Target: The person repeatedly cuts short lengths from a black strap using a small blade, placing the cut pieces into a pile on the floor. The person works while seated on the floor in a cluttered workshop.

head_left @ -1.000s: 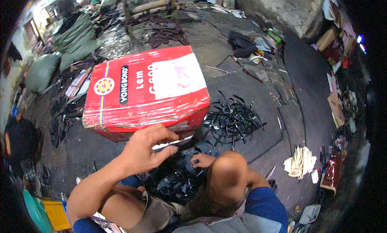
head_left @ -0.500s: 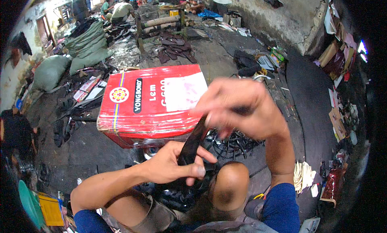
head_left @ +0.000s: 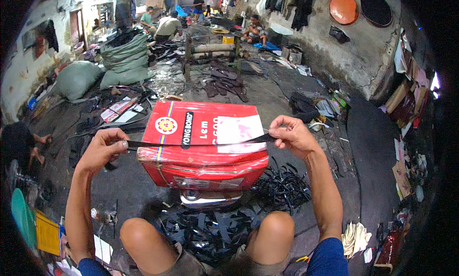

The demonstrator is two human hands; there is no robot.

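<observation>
A long black strip (head_left: pixel 201 145) is stretched level in front of me, passing over the red carton (head_left: pixel 191 163). Its left end is pinched between the thumb and fingers of my left hand (head_left: pixel 103 146). My right hand (head_left: pixel 292 134) pinches the other end near the carton's right side. The carton is wrapped in clear tape, with a whitish sheet (head_left: pixel 239 130) on its top. Short black pieces (head_left: pixel 205 230) lie heaped between my knees, and a tangle of thin black strips (head_left: pixel 285 187) rests right of the carton.
Beneath the carton's near side shows a white object (head_left: pixel 210 198). Dark flat pieces (head_left: pixel 224 82) lie beyond it, before a low wooden frame (head_left: pixel 213 49). Stuffed green sacks (head_left: pixel 79 79) stand left. Several people sit or stand far back; another person's hands (head_left: pixel 40 149) show at left.
My hands have moved far apart, pulling the strip out straight between them; before, they were close together with it hanging at a slant. The view has tilted up, and my left leg has shifted.
</observation>
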